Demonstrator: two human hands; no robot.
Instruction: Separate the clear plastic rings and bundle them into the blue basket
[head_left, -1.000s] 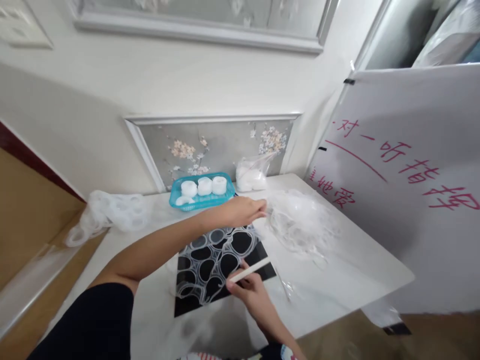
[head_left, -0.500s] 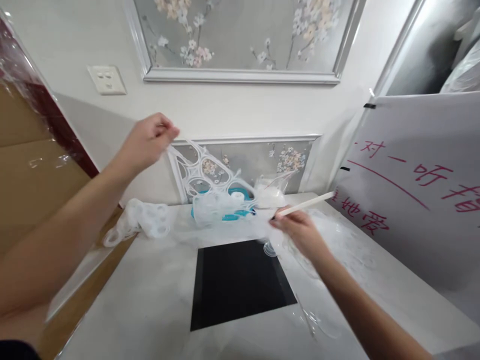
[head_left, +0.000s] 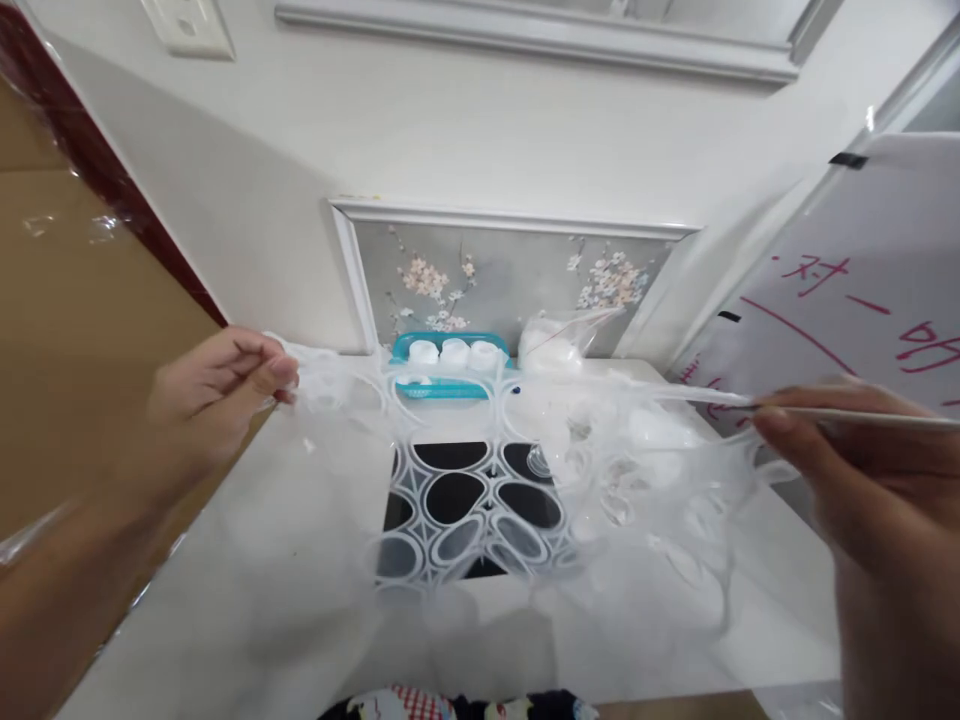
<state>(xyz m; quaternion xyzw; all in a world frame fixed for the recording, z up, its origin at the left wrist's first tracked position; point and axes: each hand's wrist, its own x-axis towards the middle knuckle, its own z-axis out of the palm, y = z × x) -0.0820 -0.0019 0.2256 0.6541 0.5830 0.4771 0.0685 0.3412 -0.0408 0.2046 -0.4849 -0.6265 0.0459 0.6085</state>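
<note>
A translucent white plastic sheet full of oval cut-outs (head_left: 489,482) hangs stretched between my hands, above the table. Its upper left corner is pinched in my left hand (head_left: 214,400), fingers closed. My right hand (head_left: 877,490) is closed at the sheet's upper right edge and also grips a slim pale stick (head_left: 885,414) with a dark tip, pointing left. Through the holes shows a flat black square mat (head_left: 454,498) lying on the white table (head_left: 300,640). The lower edge of the sheet is blurred.
A blue tray (head_left: 450,391) holding white rolls (head_left: 454,353) stands against the wall, beside a clear bag of white material (head_left: 551,345). Clear plastic scraps (head_left: 619,505) lie on the right. A board with red writing (head_left: 862,230) stands at right, cardboard (head_left: 90,350) at left.
My left hand has come down, and my right hand has moved right and nearer to take the sheet's other edge. The sheet is now spread wide over the mat. The view has tilted down.
</note>
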